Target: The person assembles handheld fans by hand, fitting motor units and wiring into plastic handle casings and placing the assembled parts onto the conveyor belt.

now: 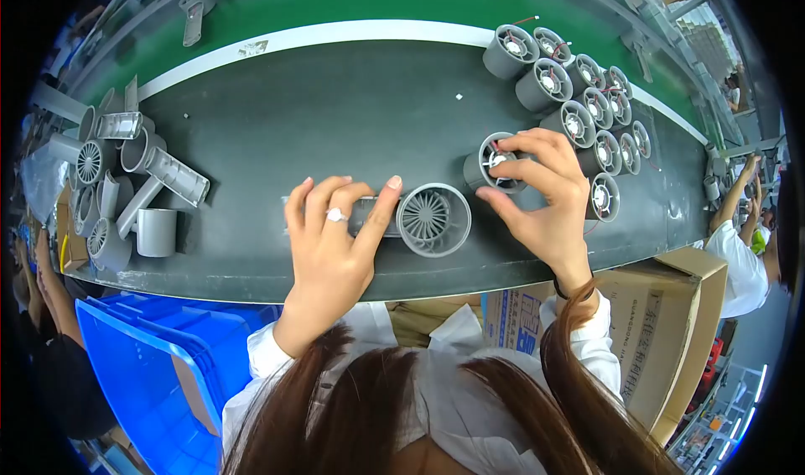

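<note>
A grey plastic housing, like a hair-dryer shell (464, 233), lies on the dark bench in front of me, its round end up, showing a radial grille inside. My left hand (329, 244), a ring on one finger, lies over its side handle, fingers bent across the handle, which is partly hidden. Just to the right, my right hand (549, 194) grips a short grey cylinder with a small fan motor (476, 169) inside. Its fingertips are at the open top and the thumb is against the near side. Red wire shows by the fingers.
Several similar fan cylinders (543, 85) stand grouped at the far right. Loose grey housings with handles (155, 232) are piled at the left. Below the bench edge are blue bins (142, 349) and a cardboard box (654, 324). A green surface (352, 1) lies beyond a white strip.
</note>
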`<state>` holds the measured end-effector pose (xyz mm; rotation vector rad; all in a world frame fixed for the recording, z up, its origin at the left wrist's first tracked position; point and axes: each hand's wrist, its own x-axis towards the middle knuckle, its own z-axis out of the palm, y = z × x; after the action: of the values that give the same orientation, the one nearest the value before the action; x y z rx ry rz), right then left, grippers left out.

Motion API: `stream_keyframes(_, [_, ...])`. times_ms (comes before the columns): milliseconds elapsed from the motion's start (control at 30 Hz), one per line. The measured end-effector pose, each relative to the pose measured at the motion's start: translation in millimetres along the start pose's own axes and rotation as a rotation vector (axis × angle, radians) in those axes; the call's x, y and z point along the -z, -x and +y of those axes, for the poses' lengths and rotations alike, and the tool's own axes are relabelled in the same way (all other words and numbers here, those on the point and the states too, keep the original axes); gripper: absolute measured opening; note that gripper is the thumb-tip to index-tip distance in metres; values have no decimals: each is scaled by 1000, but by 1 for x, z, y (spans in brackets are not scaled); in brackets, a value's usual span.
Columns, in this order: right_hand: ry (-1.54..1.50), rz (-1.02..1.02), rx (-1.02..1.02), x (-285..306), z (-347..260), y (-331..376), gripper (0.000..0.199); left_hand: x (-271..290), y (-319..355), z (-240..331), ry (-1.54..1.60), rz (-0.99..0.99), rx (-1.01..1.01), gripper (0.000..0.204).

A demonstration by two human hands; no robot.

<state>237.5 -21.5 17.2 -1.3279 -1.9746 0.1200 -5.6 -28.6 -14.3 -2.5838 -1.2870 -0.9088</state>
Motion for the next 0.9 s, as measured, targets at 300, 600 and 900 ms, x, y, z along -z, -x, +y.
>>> stream_keyframes(300, [-75, 9, -146, -3, 0, 4, 22, -3, -5, 7, 36, -121, -1, 52])
stream_keyframes(600, [-51, 110, -47, 20, -11, 13, 44, 23, -18, 11, 390, -54, -13, 44])
stream_keyframes(900, [-260, 26, 264, 36, -54, 10, 46, 38, -47, 28, 371, 165, -62, 34])
